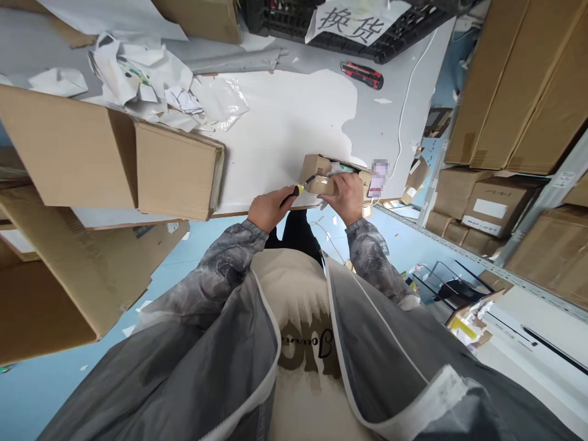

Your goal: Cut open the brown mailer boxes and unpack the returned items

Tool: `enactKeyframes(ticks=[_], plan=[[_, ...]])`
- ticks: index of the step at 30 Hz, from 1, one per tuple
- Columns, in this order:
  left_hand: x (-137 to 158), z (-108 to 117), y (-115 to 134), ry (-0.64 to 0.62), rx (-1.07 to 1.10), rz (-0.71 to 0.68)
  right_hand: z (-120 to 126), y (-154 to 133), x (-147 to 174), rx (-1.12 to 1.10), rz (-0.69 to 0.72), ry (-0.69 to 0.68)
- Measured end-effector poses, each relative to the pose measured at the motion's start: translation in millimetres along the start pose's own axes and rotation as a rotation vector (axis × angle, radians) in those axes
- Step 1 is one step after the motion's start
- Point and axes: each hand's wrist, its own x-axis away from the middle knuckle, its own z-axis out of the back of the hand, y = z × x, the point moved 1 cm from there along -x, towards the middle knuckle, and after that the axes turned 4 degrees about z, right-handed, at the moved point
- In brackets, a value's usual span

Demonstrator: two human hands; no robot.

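Near the front edge of the table, a small brown cardboard box (314, 164) stands with its top open and something pale and green inside. My left hand (270, 208) is closed around a black and yellow utility knife (297, 190), its tip against the box's near flap. Clear tape shines on that flap (321, 185). My right hand (346, 193) grips the flap's right side, thumb in front and fingers bent over it. Just right of the box lies a pinkish label or card (378, 177), partly blurred.
Two larger cartons (177, 168) stand on the left, beside crumpled paper (138, 73) and a clear plastic bag (220, 101). A red and black utility knife (362, 75) lies farther back, below a black crate (285, 21). Shelves with cartons (491, 202) rise on the right.
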Motion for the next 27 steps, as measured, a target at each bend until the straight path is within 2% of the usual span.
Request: enactKeyframes(ticks=[6, 9, 11, 14, 16, 19, 23, 27], plan=[[-0.4, 7.6, -20.9, -0.031, 0.02, -0.067, -8.0, -9.1, -11.8, -0.036, -0.023, 0.006], [-10.3, 12.5, -25.9, -0.031, 0.189, -0.044, -6.4, -17.4, -10.6, -0.14, -0.133, 0.049], [-15.4, 10.0, -24.4, 0.011, 0.394, 0.013, -4.0, -18.2, -11.2, -0.298, -0.273, 0.134], [-13.0, -3.0, -19.8, 0.205, 0.65, 0.135, -1.7, -10.0, -19.0, -0.634, -0.514, 0.316], [-3.6, -15.4, -18.2, 0.32, 0.71, 0.172, -2.0, -2.8, -28.4, -0.877, -0.638, 0.426], [15.7, -35.0, -18.8, 0.331, 0.747, 0.174, -3.6, -1.2, -41.5, -1.171, -0.736, 0.518], [30.4, -52.9, -18.7, 0.27, 0.82, 0.222, -2.1, -18.0, -41.1, -1.367, -0.738, 0.503], [22.3, -51.7, -15.4, 0.282, 0.82, 0.243, 3.5, -32.4, -20.9, -1.386, -0.797, 0.422]])
